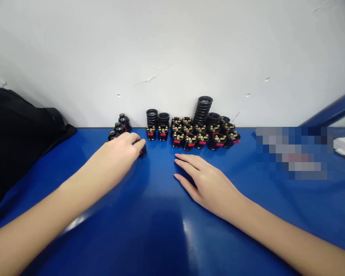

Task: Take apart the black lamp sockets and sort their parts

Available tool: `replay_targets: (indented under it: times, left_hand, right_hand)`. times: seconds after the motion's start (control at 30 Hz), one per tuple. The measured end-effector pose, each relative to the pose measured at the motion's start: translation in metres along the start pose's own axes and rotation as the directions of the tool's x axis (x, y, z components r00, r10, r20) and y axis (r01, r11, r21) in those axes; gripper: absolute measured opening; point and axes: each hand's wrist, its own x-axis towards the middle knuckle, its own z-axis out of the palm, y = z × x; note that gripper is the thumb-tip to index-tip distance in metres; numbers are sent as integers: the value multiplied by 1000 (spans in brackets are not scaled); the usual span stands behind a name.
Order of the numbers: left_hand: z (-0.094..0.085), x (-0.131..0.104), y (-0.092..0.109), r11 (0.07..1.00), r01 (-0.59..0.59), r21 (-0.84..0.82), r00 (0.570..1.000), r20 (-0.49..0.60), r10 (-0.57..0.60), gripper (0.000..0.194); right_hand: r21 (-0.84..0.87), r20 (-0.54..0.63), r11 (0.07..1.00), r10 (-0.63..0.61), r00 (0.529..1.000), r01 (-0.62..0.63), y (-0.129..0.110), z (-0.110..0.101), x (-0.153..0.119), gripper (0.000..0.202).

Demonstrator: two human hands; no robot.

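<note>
My left hand (123,147) reaches over the left side of the blue table, its fingers closed round a black lamp socket (143,149) with a bit of red on it. Much of that socket is hidden by the fingers. Just behind this hand stand several black domed socket caps (123,122) with brass-coloured tops. My right hand (207,180) lies low over the table with fingers stretched out, holding nothing. Beyond its fingertips are rows of black lamp sockets (190,142), upright, showing brass contacts and red side pieces.
Black threaded rings are stacked in a tall, leaning column (202,111) behind the sockets, with a shorter stack (152,117) to the left. A white wall (166,57) closes off the back. Black cloth (23,142) covers the left side. A blurred-out patch (294,153) lies at right.
</note>
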Motion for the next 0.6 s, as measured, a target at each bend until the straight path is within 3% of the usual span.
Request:
replay_targets:
  times: [0.27, 0.6]
  left_hand:
    - [4, 42, -32, 988, 149, 48, 970, 185, -156, 30]
    - [11, 80, -44, 972, 203, 116, 945, 237, -225, 22]
  right_hand:
    - [-79, 14, 995, -60, 998, 61, -2, -3, 0, 37]
    - [-58, 26, 996, -59, 998, 61, 0, -5, -2, 38]
